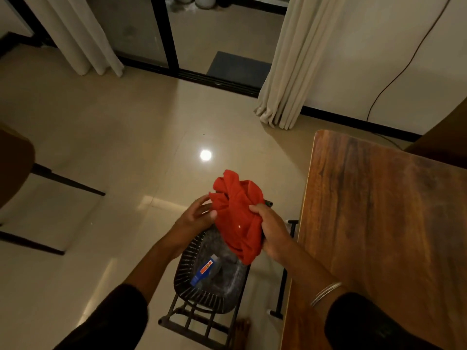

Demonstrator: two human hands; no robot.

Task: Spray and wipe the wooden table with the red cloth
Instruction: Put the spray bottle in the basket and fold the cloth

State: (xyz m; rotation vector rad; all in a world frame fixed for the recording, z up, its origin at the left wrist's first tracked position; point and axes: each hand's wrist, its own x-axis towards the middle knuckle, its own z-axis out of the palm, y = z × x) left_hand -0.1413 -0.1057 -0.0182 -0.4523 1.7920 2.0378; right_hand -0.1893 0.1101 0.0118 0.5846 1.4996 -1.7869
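Observation:
A crumpled red cloth point(237, 210) hangs in the air above a black basket point(187, 263). My right hand point(274, 231) grips its right side. On the cloth's left edge, my left hand point(197, 215) touches it with fingers spread. In the basket lies a spray bottle point(206, 270) with a blue and orange label, on its side. The wooden table point(384, 223) fills the right of the view, its top bare and its left edge just right of my right hand.
The basket sits on a black metal rack point(202, 322) beside the table. A dark chair point(15, 162) stands at the left. Glossy tiled floor point(126, 137) stretches ahead to curtains point(285, 61) and a sliding glass door point(161, 31). A cable point(394, 79) runs down the right wall.

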